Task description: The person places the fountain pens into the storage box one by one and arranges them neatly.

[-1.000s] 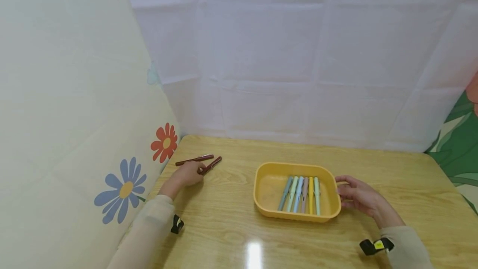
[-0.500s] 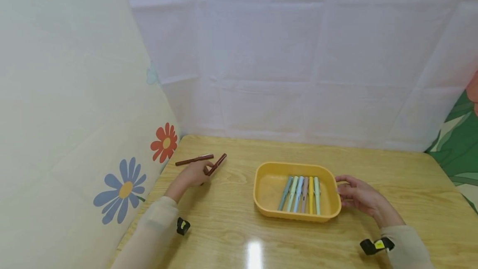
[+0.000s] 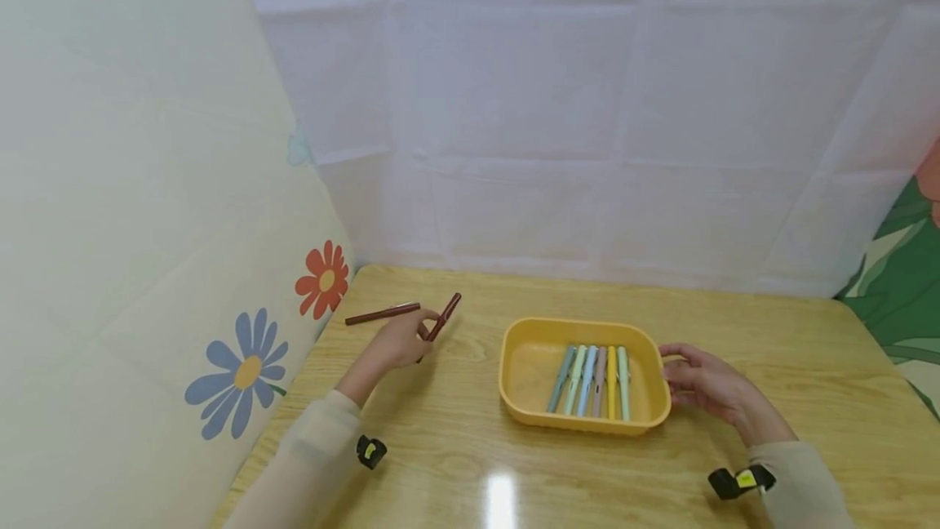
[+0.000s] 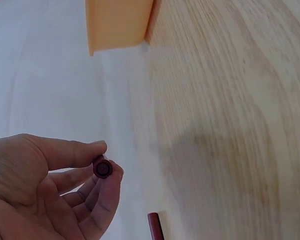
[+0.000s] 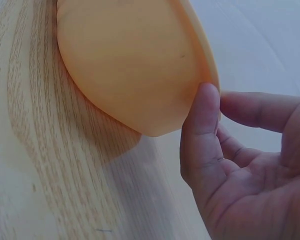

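Note:
My left hand (image 3: 402, 340) pinches a dark red pen (image 3: 446, 315) between thumb and fingers above the tabletop. In the left wrist view that pen (image 4: 103, 169) is seen end-on, held at the fingertips. A second dark red pen (image 3: 382, 314) lies on the table just behind my left hand. To the right stands a yellow plastic basket (image 3: 525, 333) with several pens side by side in it: grey-green, light green, blue, mauve and a yellow pen (image 3: 612, 382). My right hand (image 3: 708, 390) pinches the basket's right rim; in the right wrist view fingers (image 5: 206, 112) lie against its wall.
The wooden table (image 3: 441, 455) reaches back to a white cloth backdrop (image 3: 514, 104). A flower-printed panel (image 3: 147, 227) borders the left side, and a leaf-patterned panel (image 3: 903, 276) the right. Bare wood shows between the left hand and the basket.
My left hand has lifted the dark red pen off the table and moved it to the right, tilting it more upright. The right hand, the basket and the other pen have stayed put.

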The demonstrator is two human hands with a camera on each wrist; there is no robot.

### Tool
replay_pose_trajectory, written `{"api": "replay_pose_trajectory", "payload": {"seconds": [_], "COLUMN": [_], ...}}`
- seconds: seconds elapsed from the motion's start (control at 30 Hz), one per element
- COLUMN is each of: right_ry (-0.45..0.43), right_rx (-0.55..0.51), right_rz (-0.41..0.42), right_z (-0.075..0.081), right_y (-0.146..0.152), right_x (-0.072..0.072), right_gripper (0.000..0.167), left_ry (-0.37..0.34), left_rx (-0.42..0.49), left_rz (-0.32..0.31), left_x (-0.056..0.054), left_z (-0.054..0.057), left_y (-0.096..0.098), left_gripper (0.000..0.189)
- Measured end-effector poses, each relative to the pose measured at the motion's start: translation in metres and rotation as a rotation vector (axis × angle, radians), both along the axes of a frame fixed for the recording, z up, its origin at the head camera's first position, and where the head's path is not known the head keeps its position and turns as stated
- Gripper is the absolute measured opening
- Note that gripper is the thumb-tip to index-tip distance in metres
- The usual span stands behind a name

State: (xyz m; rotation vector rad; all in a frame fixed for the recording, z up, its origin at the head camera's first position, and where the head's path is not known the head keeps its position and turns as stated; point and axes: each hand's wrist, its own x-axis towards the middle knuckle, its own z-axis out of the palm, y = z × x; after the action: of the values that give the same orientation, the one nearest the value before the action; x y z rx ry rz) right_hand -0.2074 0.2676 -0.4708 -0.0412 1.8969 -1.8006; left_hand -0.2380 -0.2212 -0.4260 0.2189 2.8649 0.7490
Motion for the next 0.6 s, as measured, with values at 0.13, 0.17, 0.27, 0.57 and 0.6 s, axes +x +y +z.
{"api": "replay_pose_trajectory", "payload": {"seconds": [0.13,0.17,0.27,0.57,0.6], "right_ry": [0.000,0.001,-0.007,-0.009,-0.009], "right_rx": [0.004,0.007,0.017,0.035,0.034], "right_rz": [0.001,0.003,-0.009,-0.025,-0.024], "right_z": [0.000,0.000,0.001,0.003,0.003], "right_y": [0.000,0.000,-0.001,-0.003,-0.003], "right_x": [0.000,0.000,0.001,0.002,0.002], "right_gripper": [0.049,0.050,0.052,0.057,0.057], "left_ry": [0.007,0.003,-0.017,-0.083,-0.090], "left_rx": [-0.001,0.006,0.036,0.097,0.100], "left_rz": [-0.007,-0.010,-0.011,-0.010,-0.010], "left_x": [0.003,0.004,0.006,0.017,0.017], "left_z": [0.004,0.005,0.007,0.015,0.015], "left_y": [0.007,0.009,0.014,0.034,0.036], "left_gripper": [0.052,0.053,0.054,0.060,0.060]}}
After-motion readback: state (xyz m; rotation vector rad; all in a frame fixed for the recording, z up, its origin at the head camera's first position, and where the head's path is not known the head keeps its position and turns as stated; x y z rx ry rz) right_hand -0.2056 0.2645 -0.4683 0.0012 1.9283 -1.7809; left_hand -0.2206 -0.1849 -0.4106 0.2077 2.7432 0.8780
